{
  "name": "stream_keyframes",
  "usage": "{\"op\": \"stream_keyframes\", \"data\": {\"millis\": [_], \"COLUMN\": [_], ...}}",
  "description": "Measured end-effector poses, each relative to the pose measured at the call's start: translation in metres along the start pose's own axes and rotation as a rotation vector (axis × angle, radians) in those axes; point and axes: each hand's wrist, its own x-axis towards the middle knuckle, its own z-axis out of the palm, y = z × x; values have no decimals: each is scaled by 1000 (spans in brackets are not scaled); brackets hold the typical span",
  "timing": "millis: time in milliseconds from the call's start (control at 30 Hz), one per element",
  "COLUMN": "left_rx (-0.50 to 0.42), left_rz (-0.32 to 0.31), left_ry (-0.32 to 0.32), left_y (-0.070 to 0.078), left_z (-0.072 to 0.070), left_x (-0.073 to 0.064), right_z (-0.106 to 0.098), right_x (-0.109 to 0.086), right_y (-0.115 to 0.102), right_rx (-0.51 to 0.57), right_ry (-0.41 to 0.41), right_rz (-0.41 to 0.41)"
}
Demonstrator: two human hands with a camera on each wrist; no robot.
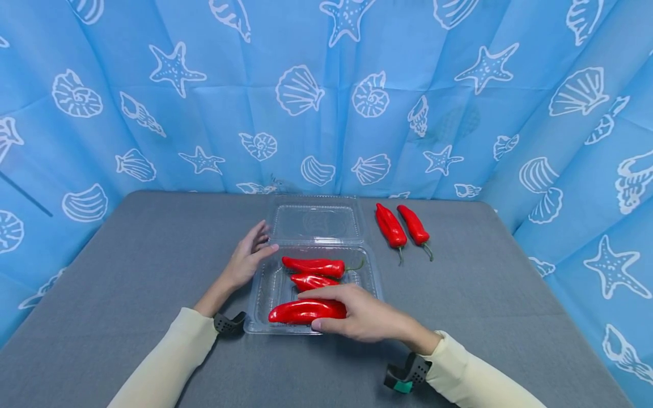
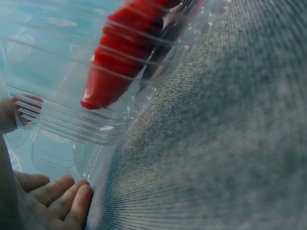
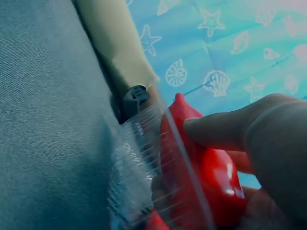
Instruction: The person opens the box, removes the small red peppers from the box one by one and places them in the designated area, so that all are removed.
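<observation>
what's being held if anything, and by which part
The right hand grips the nearest red pepper by its right-hand end in the head view; the left hand, at the clear container, shows no grip.

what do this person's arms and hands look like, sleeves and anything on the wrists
The left hand and right hand are ungloved. The left sleeve and right sleeve are plain cream. The left wristband and right wristband are dark with small holes; a green patch shows by the right one.
</observation>
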Motion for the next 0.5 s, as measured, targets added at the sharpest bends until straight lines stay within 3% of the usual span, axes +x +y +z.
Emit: {"op": "stream_keyframes", "data": {"millis": [267, 500], "left_rx": [-24, -34], "left_rz": [20, 21], "left_ry": [3, -1], "left_y": [0, 0], "left_z": [-1, -1], "left_x": [2, 2], "right_z": [-15, -44], "right_x": [-4, -11], "right_y": [-9, -7], "right_rx": [15, -4], "right_ry": [182, 368], "right_rz": [-112, -82]}}
